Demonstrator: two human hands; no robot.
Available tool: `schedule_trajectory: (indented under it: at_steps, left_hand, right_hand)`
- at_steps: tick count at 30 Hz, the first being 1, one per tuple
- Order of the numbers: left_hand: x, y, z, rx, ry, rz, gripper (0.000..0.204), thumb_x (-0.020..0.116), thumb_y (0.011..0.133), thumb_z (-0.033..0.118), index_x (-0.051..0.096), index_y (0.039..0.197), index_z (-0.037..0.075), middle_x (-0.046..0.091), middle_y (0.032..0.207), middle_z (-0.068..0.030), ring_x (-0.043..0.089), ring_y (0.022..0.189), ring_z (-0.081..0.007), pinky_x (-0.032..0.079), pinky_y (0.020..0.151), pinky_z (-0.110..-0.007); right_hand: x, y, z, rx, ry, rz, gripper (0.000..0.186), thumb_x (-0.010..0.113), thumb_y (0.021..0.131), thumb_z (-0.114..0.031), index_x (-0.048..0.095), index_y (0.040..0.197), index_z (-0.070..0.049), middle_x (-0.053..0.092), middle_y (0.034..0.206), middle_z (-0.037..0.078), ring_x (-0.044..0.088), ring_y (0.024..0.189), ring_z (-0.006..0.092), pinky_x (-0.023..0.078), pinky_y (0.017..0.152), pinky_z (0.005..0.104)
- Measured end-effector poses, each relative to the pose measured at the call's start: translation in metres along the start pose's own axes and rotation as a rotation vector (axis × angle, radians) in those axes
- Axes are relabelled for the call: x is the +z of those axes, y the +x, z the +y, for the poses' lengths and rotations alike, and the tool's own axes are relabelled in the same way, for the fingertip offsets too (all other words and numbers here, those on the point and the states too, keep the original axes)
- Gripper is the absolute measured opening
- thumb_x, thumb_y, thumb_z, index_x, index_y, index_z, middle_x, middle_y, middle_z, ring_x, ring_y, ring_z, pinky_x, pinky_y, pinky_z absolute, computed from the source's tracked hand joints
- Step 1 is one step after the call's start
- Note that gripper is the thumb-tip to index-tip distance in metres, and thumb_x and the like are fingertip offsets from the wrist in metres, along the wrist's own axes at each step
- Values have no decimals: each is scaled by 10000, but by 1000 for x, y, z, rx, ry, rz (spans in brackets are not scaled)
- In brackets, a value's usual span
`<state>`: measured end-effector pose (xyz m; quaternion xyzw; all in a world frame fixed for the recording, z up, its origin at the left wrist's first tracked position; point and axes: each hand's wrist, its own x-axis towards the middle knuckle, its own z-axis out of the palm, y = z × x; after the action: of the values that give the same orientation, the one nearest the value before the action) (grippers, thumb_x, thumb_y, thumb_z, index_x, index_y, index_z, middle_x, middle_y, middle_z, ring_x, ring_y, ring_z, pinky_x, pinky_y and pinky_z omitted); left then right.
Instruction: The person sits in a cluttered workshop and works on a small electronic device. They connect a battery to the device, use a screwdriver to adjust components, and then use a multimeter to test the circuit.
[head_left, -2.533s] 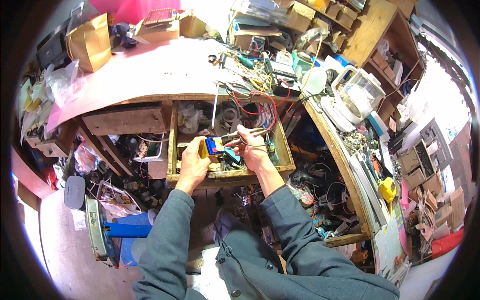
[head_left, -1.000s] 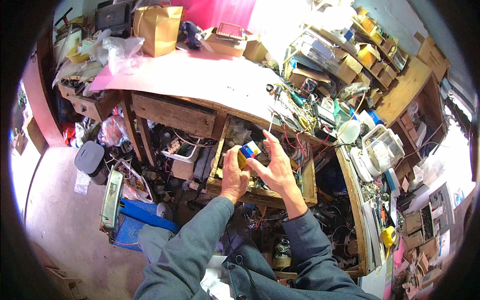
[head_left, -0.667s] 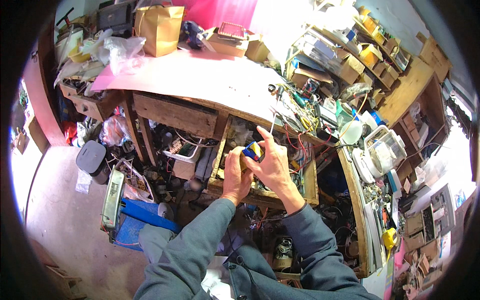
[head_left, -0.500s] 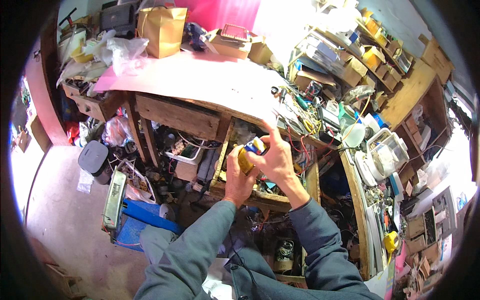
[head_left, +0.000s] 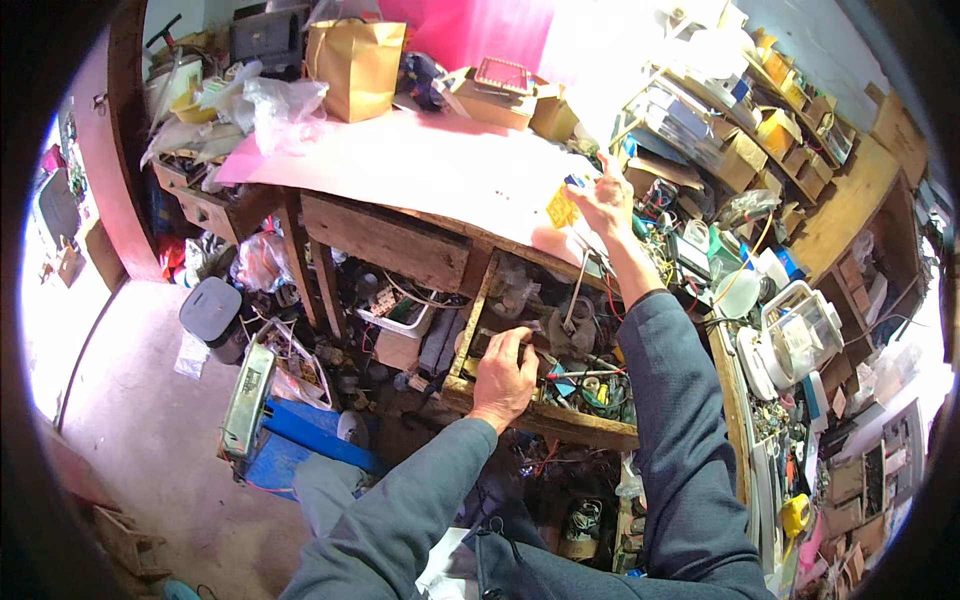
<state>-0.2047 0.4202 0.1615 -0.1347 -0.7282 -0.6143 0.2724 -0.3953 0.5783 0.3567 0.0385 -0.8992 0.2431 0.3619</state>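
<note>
My right hand is raised over the back of the workbench, its fingers closed on a yellow object with blue on it. My left hand is in the open wooden drawer, fingers curled and close together among loose parts; what they hold, if anything, is hidden. Beside it are a thin red-tipped stick, small tools and green items. A long pale rod slants out of the drawer, near red and black wires.
The pink-covered benchtop carries a paper bag, boxes and plastic bags. Cluttered shelves and a side counter with a clear appliance line the right. A lidded bin and blue metal piece stand low at left.
My right hand has lifted the yellow-and-blue object out of the drawer, up and right to the bench. My left hand has let go of it and stays lower, over the drawer.
</note>
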Motion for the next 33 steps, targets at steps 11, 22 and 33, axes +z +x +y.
schedule_trajectory:
  at_steps: [11, 22, 33]
  left_hand:
    - [4, 4, 3, 4, 3, -63, 153, 653, 922, 47, 687, 1064, 0, 733, 1004, -196, 713, 965, -377, 568, 855, -431]
    - [3, -4, 0, -79, 43, -142, 137, 613, 906, 107, 604, 1017, 27, 678, 999, -243, 662, 972, -453, 538, 809, -544]
    - [-38, -61, 10, -61, -214, -235, 232, 645, 920, 170, 684, 1045, -21, 694, 1027, -252, 667, 1007, -422, 537, 886, -487]
  right_hand:
    - [36, 27, 35, 87, -127, -101, 808, 900, 731, -282, 536, 1378, 36, 720, 1193, 220, 715, 1089, 302, 552, 973, 356]
    - [-10, -5, 5, -11, 108, -232, 557, 807, 861, -202, 617, 1354, -28, 716, 1239, 156, 716, 1080, 269, 571, 935, 379]
    - [-17, -237, -234, -149, 556, -798, 394, 755, 898, -63, 695, 1288, -74, 722, 1101, 132, 720, 973, 190, 596, 814, 332]
